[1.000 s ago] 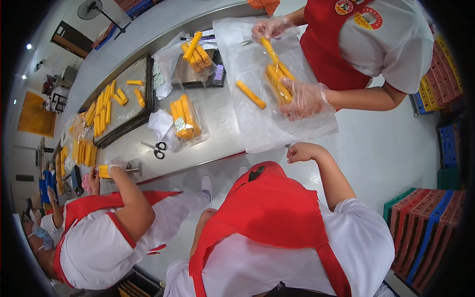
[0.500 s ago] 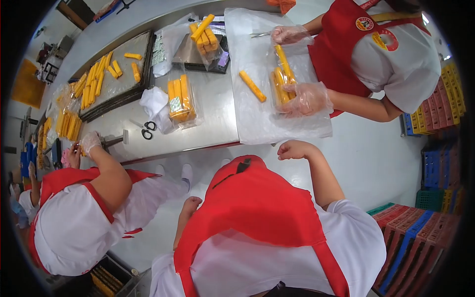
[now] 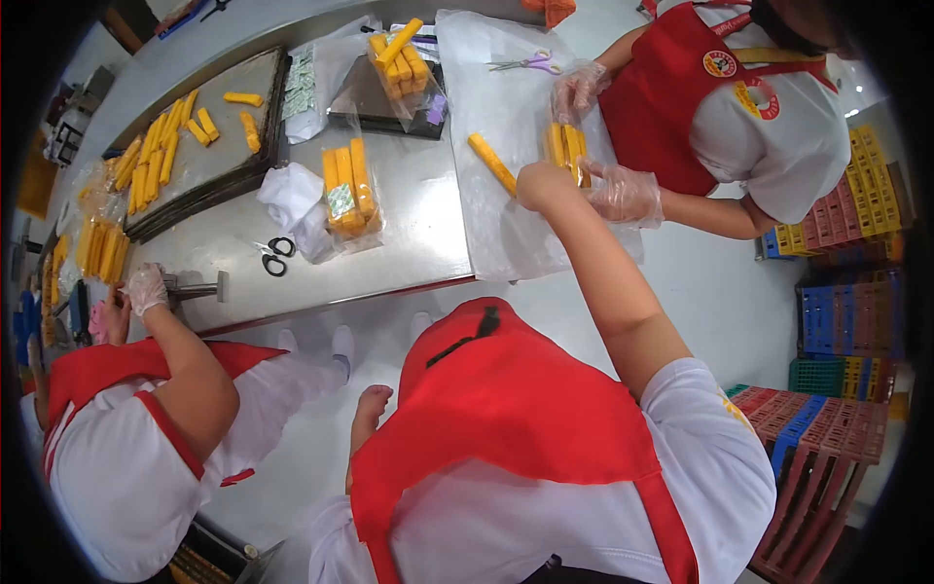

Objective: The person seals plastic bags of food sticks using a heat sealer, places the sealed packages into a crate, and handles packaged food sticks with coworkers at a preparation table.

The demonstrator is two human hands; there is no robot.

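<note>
My right hand (image 3: 547, 185) is stretched out over the white plastic sheet (image 3: 486, 107), at the lower end of a yellow stick-shaped food piece (image 3: 491, 161). Its fingers are turned away from view, so I cannot see whether they touch the stick. Just beyond, a co-worker's gloved hands hold a clear bag (image 3: 567, 144) with several yellow sticks inside. My left hand (image 3: 373, 401) hangs low beside my red apron (image 3: 525, 409), fingers curled in, with nothing visible in them. Purple-handled scissors (image 3: 538, 64) lie on the sheet near the co-worker's upper hand.
Bagged yellow sticks (image 3: 350, 190) stand on the steel table (image 3: 418, 224), near black scissors (image 3: 272, 255) and a white cloth (image 3: 292, 200). Another bag rests on a dark scale (image 3: 365, 97). A tray (image 3: 219, 97) holds loose sticks. A person works at left; stacked crates (image 3: 808, 428) stand right.
My right hand has reached forward from beside the table edge to over the sheet. The co-worker's upper hand has let go of the scissors and moved onto the bag. My left hand stays low.
</note>
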